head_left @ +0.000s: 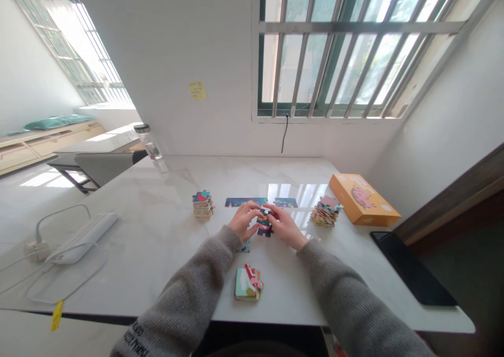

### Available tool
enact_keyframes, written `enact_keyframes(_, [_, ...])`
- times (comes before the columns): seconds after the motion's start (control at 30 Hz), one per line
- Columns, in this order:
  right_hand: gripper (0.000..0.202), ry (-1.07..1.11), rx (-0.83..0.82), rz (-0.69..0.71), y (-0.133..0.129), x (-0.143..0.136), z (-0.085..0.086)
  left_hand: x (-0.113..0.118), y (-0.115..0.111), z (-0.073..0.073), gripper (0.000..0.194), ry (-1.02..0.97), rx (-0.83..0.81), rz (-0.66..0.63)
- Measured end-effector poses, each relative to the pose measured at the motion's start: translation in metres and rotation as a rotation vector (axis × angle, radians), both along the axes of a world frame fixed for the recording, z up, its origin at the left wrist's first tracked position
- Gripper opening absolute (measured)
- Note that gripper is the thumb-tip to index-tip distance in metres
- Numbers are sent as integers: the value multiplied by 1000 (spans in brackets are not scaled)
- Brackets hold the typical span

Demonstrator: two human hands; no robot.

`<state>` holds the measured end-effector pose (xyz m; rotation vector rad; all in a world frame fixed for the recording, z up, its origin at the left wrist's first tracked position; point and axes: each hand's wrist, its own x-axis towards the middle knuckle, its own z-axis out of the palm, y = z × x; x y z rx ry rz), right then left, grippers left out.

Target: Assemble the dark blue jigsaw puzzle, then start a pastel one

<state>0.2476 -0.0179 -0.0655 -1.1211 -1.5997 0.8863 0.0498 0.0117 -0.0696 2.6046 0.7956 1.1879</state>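
Note:
Both my hands are over the middle of the white table. My left hand (244, 221) has its thumb and fingers bent at the left edge of a dark puzzle piece (265, 226). From the right, my right hand (286, 226) pinches the top of the same dark pieces. Just beyond my hands lies a strip of joined dark blue pieces (236, 202), with another blue section (285, 203) to its right. A teal piece (244, 247) lies partly under my left hand. Nearer the front edge is a small stack of pieces (247, 284).
Tall stacks of puzzle pieces stand at left (203, 207) and right (326, 211). An orange box (364, 199) and a black tablet-like slab (411, 268) lie on the right. A power strip (84, 239) with cables is at left, a bottle (148, 143) at the back left.

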Motion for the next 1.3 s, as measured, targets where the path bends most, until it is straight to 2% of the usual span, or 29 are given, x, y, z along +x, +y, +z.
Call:
enact_keyframes(0.17, [40,131,-74,39,-2,-2,1,-4,3,0,29,-12,8,87])
enact_keyframes(0.27, [35,209,-66,39,-4,-4,0,-4,3,-2,34,-1,26,88])
enact_keyframes(0.4, [32,285,-99,25,-6,-7,-1,-2,3,-7,49,0,55,106])
enact_keyframes(0.57, [31,310,-127,-1,-5,-5,0,-3,4,-8,47,13,92,71])
enact_keyframes(0.7, [33,298,-109,-3,-4,-1,3,-5,5,-6,43,45,67,27])
enact_keyframes(0.9, [50,254,-155,181,-9,-3,6,-6,4,-2,33,-41,55,81])
enact_keyframes(1.0, [47,263,-145,146,-8,-4,2,-5,1,-2,34,-76,32,65])
enact_keyframes(1.1, [43,277,-152,109,-4,-5,-4,-3,0,-4,49,-43,55,39])
enact_keyframes(1.17, [41,254,-151,111,-3,-3,-6,-2,0,-4,49,-19,69,39])
enact_keyframes(1.23, [39,162,-103,94,-3,-1,-4,-1,1,-3,46,-18,49,45])
enact_keyframes(1.3, [37,-13,40,42,-4,5,2,-1,0,-1,42,-40,5,52])
